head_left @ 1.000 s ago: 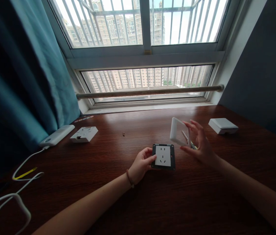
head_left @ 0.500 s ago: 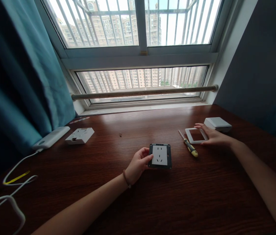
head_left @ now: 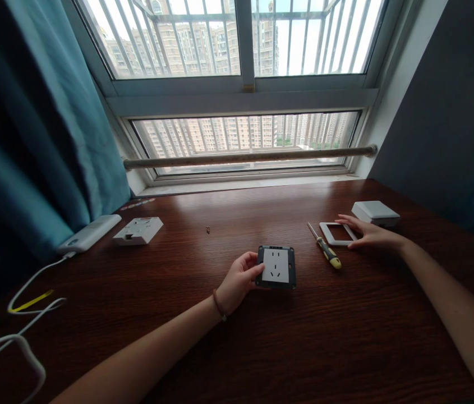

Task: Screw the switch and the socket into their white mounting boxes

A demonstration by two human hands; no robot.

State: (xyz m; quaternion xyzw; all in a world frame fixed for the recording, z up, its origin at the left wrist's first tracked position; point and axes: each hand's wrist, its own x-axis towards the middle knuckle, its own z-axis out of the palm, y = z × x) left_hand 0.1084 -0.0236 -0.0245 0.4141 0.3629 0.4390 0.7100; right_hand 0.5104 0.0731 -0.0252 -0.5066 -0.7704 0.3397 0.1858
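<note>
My left hand (head_left: 239,282) is closed on a wall socket insert (head_left: 276,267), a white outlet face in a dark grey mounting frame. The thumb presses on its left side, and the fingers pass behind it. A white square cover frame (head_left: 336,243) lies on the table to the right. My right hand (head_left: 367,233) reaches over the cover frame's right side with fingers spread, the fingertips at its far and near edges. Just left of the cover frame is a screwdriver (head_left: 326,251) with a yellow and grey handle. Two small screws (head_left: 207,229) lie farther left.
A white box (head_left: 375,212) sits behind my right hand. On the left are a white socket mounting box (head_left: 138,231), a white power strip or similar long device (head_left: 89,234), its looping white cable (head_left: 26,342) and a yellow strip (head_left: 32,302). A curtain (head_left: 51,123) hangs at the left, by the window.
The camera has shifted slightly. My right hand has moved a touch toward the right at the cover frame; my left hand still holds the socket insert in the same place.
</note>
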